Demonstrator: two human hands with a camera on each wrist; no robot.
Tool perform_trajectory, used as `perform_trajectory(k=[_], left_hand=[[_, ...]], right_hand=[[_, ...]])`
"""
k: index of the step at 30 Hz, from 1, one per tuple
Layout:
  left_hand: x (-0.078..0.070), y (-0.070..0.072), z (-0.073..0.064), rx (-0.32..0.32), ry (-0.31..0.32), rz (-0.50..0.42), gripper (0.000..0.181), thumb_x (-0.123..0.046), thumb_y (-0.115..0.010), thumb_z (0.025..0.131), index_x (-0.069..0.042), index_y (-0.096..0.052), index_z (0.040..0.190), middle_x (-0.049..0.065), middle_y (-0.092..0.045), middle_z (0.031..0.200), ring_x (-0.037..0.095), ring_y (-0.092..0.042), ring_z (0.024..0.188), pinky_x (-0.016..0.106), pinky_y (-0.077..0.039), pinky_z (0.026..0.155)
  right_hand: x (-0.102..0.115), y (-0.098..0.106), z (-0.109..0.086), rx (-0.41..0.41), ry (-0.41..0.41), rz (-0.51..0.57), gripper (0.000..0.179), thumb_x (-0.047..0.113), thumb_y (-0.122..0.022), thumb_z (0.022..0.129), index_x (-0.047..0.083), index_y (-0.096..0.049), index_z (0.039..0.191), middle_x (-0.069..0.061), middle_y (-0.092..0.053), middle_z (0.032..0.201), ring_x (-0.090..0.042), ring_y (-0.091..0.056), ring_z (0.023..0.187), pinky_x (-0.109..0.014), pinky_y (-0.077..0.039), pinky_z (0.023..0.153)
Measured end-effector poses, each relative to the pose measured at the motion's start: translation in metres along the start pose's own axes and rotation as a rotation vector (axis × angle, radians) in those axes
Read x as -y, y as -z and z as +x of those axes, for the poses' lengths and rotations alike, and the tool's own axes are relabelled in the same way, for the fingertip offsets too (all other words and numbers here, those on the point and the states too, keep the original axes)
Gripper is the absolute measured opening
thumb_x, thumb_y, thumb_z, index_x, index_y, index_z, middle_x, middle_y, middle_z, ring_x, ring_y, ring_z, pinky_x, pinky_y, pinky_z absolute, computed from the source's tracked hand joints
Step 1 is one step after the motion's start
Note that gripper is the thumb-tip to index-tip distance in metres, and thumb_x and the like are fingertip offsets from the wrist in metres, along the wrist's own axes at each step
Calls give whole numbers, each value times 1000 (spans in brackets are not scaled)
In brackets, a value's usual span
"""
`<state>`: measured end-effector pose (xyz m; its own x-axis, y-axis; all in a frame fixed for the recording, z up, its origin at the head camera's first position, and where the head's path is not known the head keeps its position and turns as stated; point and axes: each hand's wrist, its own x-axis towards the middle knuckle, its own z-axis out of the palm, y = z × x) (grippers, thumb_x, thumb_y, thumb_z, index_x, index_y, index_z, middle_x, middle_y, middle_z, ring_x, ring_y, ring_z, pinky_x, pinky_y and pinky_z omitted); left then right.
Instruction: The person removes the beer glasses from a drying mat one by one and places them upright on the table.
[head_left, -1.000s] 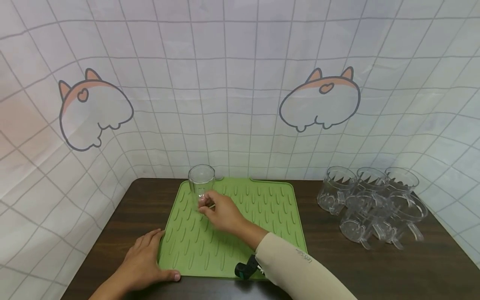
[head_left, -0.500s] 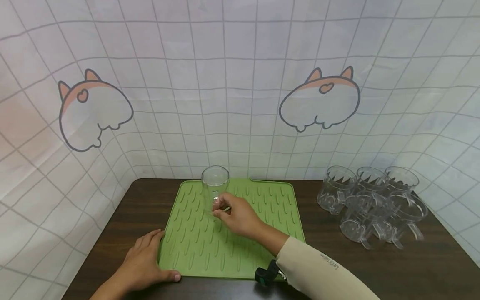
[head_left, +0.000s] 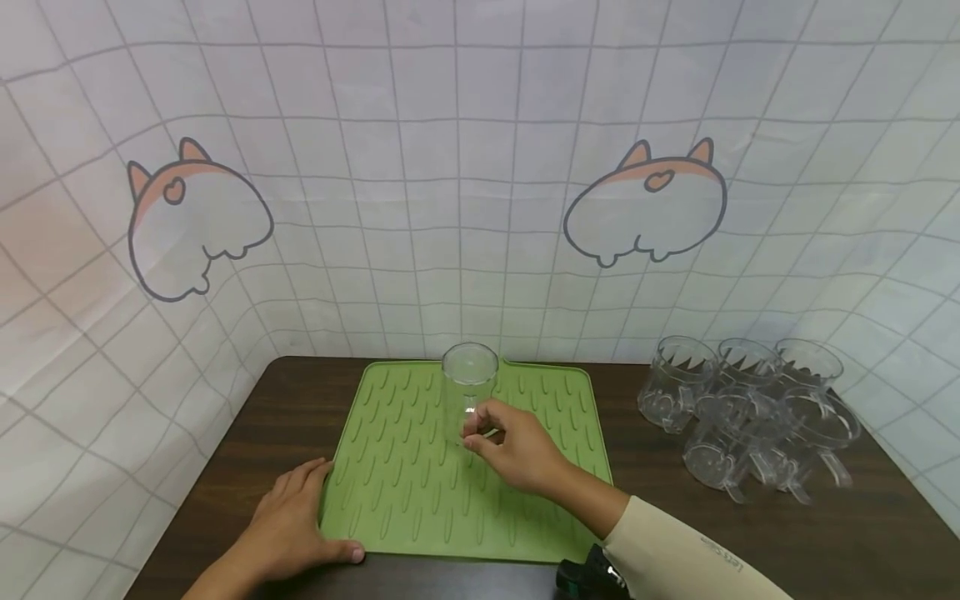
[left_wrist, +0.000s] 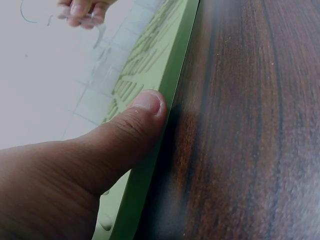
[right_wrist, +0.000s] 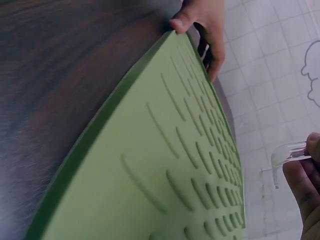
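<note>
A clear glass mug stands upright over the green ribbed mat, its mouth upward. My right hand pinches the mug's handle between thumb and fingers. Whether the mug's base touches the mat I cannot tell. At the mat's front left corner rests my left hand, fingers extended along the left side. In the left wrist view, the left thumb lies against the mat's front edge. The right hand's fingers and part of the mug show at the top of that view.
Several clear glass mugs stand grouped to the right of the mat, handles toward the front. The dark wooden table lies under everything. A white gridded cloth with cartoon drawings closes off the back and sides.
My right hand has carried the mug rightward across the mat, from its left side to around the middle, and slightly nearer. My left hand has stayed in place at the corner.
</note>
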<state>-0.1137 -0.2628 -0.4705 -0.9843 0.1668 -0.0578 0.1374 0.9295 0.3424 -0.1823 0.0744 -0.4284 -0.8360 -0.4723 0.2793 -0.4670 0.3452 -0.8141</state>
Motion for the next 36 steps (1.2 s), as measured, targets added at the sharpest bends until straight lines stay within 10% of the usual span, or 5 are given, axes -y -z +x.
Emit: perform_trajectory(k=[36], left_hand=[[-13, 9, 9, -63, -56, -11, 128, -78, -80, 66, 11, -40, 148, 31, -42, 148, 54, -36, 137, 72, -36, 101]], right_hand=[[-17, 33, -46, -50, 127, -155, 17, 6, -73, 96, 12, -68, 111, 4, -70, 103, -10, -67, 91, -37, -58, 78]])
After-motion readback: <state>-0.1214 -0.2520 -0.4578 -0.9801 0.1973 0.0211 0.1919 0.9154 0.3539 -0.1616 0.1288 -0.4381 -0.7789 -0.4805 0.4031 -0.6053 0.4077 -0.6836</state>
